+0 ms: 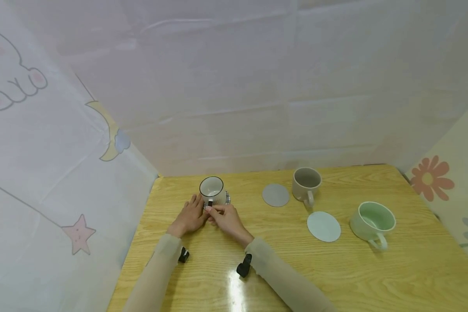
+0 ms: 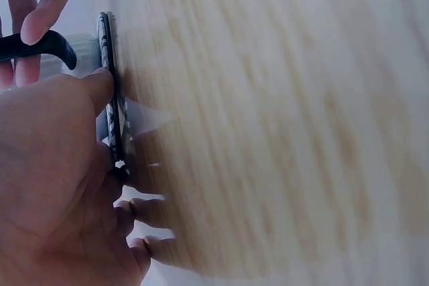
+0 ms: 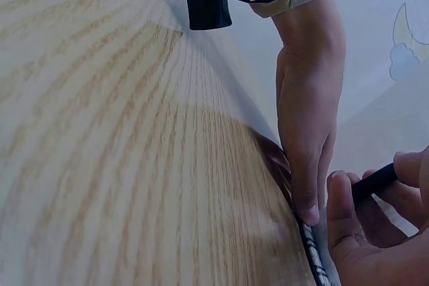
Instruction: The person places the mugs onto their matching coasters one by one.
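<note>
A white mug point(image 1: 212, 186) with a black rim stands upright on a black-and-white patterned coaster point(image 1: 228, 198) at the table's left. My right hand point(image 1: 229, 220) pinches the mug's black handle point(image 3: 377, 181) between thumb and fingers. Flat on the table to the mug's left lies my left hand point(image 1: 192, 215), its fingers extended. In the left wrist view, that hand's thumb touches the edge of the coaster point(image 2: 108, 92). The right hand hides part of the mug's lower front in the head view.
On the wooden table point(image 1: 265, 273), a grey round coaster point(image 1: 275, 195) lies left of a grey-beige mug point(image 1: 306, 190). Nearer, a pale round coaster point(image 1: 323, 226) is left of a green mug point(image 1: 364, 229). Patterned sheets point(image 1: 234, 108) hang behind and at both sides.
</note>
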{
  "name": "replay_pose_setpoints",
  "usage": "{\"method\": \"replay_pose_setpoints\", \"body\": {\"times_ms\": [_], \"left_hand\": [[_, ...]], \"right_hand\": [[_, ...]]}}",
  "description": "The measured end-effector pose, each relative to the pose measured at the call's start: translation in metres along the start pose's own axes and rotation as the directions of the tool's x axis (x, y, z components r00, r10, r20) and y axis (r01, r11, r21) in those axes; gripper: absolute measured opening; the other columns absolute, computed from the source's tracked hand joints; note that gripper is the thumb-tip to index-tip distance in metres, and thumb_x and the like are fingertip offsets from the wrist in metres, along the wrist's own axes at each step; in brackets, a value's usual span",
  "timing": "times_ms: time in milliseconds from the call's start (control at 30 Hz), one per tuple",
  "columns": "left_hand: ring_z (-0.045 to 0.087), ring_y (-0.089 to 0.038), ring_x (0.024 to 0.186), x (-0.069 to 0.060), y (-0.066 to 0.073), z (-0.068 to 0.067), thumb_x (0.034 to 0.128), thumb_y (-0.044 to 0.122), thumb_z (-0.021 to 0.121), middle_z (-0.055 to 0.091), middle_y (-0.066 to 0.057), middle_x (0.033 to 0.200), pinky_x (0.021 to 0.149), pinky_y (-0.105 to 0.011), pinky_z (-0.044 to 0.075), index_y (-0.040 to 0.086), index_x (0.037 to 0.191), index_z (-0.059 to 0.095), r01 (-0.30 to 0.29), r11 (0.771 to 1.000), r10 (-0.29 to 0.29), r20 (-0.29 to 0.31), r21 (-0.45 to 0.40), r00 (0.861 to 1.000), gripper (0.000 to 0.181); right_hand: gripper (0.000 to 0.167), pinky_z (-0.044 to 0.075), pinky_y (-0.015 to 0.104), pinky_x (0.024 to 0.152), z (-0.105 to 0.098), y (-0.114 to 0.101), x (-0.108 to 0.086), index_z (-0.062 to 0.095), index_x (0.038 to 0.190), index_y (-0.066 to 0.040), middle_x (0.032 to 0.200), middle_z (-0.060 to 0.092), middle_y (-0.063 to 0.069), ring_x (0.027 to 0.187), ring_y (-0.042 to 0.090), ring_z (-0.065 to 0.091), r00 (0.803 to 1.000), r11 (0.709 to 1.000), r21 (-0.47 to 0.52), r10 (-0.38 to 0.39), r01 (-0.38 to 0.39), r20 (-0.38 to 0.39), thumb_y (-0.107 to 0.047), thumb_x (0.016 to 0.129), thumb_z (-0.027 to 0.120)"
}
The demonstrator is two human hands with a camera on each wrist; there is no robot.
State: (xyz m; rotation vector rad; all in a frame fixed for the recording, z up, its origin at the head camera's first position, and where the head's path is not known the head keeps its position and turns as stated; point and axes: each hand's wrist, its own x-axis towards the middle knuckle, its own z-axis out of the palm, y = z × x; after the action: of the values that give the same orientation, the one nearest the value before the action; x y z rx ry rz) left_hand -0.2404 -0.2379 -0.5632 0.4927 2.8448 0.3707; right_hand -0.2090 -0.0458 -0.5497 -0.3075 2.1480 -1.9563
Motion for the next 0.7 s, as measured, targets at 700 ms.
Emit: {"method": "replay_pose_setpoints", "body": {"times_ms": [700], "left_hand": [[0.021, -0.052, 0.161, 0.0, -0.0002, -0.0022, 0.1128, 0.04, 0.052, 0.026, -0.026, 0.174, 0.129, -0.066, 0.023, -0.002, 0.167, 0.029, 0.001, 1.0, -0.002, -0.083, -0.015, 0.997, 0.073]], "right_hand": [[0.037, 0.054, 0.02, 0.065, -0.0095, -0.0043, -0.0058, 0.076, 0.125, 0.001, 0.106, 0.077, 0.027, 0.095, 0.048, 0.074, 0.997, 0.994, -0.097, -0.044, 0.049, 0.061, -0.03, 0.111, 0.061]]}}
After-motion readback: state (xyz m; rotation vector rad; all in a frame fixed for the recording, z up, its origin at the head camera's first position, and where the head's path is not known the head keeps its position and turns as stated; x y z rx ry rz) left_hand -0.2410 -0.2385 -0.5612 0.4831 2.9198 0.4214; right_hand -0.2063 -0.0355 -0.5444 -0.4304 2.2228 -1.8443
